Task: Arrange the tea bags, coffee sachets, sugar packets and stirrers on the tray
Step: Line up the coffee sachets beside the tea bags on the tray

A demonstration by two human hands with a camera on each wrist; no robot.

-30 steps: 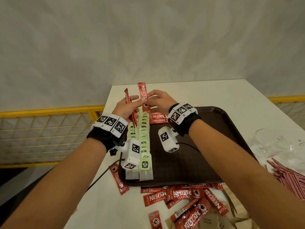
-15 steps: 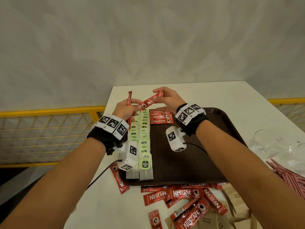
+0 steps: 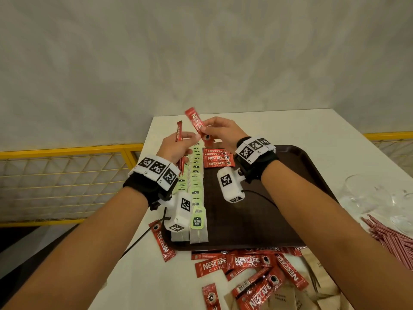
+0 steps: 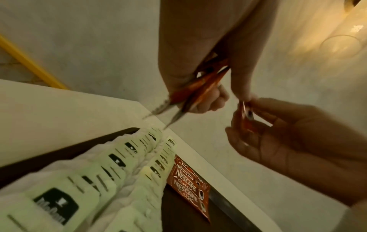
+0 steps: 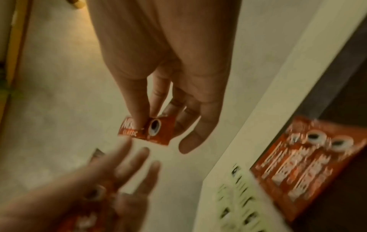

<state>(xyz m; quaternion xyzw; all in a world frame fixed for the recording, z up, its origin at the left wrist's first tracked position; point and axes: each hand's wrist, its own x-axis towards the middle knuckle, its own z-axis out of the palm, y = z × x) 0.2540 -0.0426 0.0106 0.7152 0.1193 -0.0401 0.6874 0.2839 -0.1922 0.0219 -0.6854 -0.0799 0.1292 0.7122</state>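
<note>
My right hand [image 3: 209, 130] pinches one red coffee sachet [image 3: 197, 124] by its lower end, tilted upright above the tray's far left corner; the same sachet [image 5: 154, 131] shows in the right wrist view. My left hand [image 3: 178, 146] grips a few more coffee sachets [image 3: 179, 139] on edge, and its forefinger tip reaches the right hand's sachet [image 4: 246, 117]. Below them, two long rows of tea bags [image 3: 196, 186] with green tags lie along the left side of the dark brown tray [image 3: 279, 215]. A small stack of coffee sachets [image 3: 218, 158] lies at the tray's far end.
Several loose coffee sachets [image 3: 245, 265] and brown sugar packets [image 3: 312, 289] lie on the white table in front of the tray. One sachet [image 3: 164, 242] lies by the tray's near left corner. Red stirrers [image 3: 395, 240] and clear glasses [image 3: 362, 195] are at the right. A yellow railing [image 3: 67, 151] runs on the left.
Half a second ago the sachet lay crosswise between both hands. Now my right hand holds it turned upright, and both hands sit slightly higher in view.
</note>
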